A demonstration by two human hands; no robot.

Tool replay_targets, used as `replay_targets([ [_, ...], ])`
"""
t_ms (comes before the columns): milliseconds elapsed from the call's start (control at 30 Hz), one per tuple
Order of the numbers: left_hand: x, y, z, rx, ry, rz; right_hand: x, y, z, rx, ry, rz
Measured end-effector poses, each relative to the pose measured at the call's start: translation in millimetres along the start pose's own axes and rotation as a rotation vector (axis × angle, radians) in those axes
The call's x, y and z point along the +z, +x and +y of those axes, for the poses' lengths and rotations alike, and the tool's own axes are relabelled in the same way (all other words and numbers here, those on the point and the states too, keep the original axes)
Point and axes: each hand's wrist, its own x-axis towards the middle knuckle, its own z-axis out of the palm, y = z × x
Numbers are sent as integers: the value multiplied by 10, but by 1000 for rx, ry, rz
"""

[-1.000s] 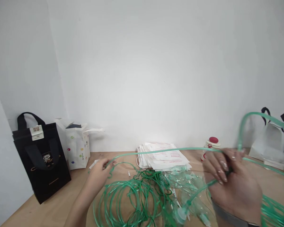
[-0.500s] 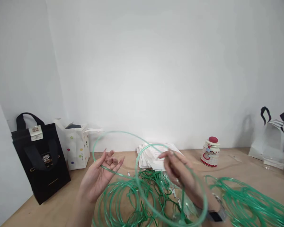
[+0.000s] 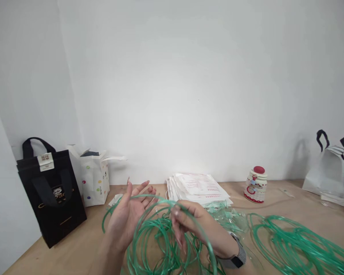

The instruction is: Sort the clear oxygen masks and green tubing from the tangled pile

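My left hand is palm up, its fingers spread and loosely curled. Clear green plastic tubing runs across it between thumb and fingers without being gripped. To the right, my right hand pinches the same tubing between thumb and fingers, and a loop of it hangs down past the wrist. A smartwatch sits on the right wrist. Beneath both hands lies a tangled heap of green tubing on the wooden table, partly covered by the hands.
A coil of green tubing lies at the right. Printed white packets are stacked near the wall, with clear plastic pieces in front. Around them stand a red-lidded jar, a black bag, a dotted bag and a white bag.
My right hand has moved left and brought the tubing loop closer to my left hand. The raised loop has dropped and become smaller. My left hand has shifted slightly right.
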Motion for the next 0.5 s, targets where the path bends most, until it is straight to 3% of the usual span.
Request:
replay_targets([
  [167,63,-104,-166,26,542,-214,-73,30,-81,-256,451,223],
  [267,97,-180,-258,-91,852,-345,-143,59,-87,-352,644,336],
  [367,104,-210,-267,-209,979,-477,-227,55,-84,-344,666,479],
  [433,88,-201,-195,-142,1003,-385,-299,24,-101,-272,498,545],
  [500,47,-186,-63,69,990,-186,-391,-24,-137,-207,235,578],
])
